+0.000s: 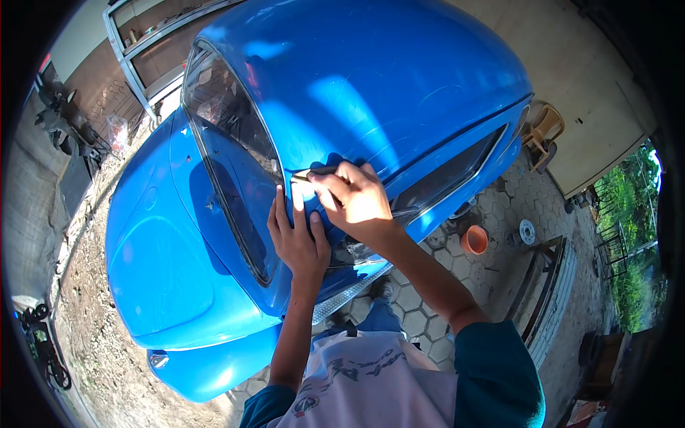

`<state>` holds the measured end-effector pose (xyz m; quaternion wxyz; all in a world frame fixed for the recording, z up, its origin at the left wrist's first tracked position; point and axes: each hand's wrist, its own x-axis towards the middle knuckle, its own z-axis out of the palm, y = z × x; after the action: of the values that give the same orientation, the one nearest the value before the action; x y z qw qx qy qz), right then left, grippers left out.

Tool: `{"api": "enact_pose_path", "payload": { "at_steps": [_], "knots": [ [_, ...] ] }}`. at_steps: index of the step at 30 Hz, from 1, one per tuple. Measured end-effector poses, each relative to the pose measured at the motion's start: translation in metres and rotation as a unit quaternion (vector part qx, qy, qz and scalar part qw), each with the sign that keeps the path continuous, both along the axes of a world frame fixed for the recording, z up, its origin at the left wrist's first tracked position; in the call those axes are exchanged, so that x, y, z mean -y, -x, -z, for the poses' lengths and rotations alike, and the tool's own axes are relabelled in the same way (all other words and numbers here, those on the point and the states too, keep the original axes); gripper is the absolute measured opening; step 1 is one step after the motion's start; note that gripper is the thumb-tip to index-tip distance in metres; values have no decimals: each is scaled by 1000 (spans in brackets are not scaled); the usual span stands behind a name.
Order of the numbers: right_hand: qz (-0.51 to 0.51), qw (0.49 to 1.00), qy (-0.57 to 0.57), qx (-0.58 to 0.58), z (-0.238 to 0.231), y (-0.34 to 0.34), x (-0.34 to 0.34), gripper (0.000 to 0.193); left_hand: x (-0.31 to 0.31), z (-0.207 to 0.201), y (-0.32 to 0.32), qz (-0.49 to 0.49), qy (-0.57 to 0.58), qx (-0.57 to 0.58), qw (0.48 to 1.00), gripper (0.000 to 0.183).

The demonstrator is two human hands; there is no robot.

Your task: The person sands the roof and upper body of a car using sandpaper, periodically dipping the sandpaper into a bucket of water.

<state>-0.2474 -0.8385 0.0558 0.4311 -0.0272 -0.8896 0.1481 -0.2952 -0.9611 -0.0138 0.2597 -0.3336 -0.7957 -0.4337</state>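
Note:
A blue car (421,64) with a rounded roof stands in front of me. My left hand (298,242) rests with its fingers stretched out on the pillar beside the windshield (230,135). Just right of it, my right hand (353,200) is closed on a thin, narrow tool (308,173), pale at its tip and darker behind. That tip lies against the roof's front corner, close to my left fingertips. My fingers cover part of the tool, so its exact kind cannot be made out.
Below the roof edge runs the side window (449,171). On the hexagonal paving stand an orange pot (474,240) and a wheel rim (526,231). A wooden chair (546,127) is by the wall, a metal frame (135,71) at the far left, long panels (546,299) at right.

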Motion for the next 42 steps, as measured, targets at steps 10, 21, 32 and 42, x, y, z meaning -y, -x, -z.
{"api": "enact_pose_path", "payload": {
  "at_steps": [10,21,32,42],
  "knots": [
    [139,988,17,-62,-64,39,-104,15,-4,-1,-1,-17,10,-18,1000,50],
    [207,966,-118,-95,-76,46,-149,16,-5,-4,-7,-12,-25,13,1000,55],
    [127,989,-47,-55,-63,11,-139,16,4,-36,3,-24,-74,73,994,37],
    [-200,976,-76,-36,-49,-4,-123,28,-46,-143,-7,110,-15,-56,992,50]
  ]
}}
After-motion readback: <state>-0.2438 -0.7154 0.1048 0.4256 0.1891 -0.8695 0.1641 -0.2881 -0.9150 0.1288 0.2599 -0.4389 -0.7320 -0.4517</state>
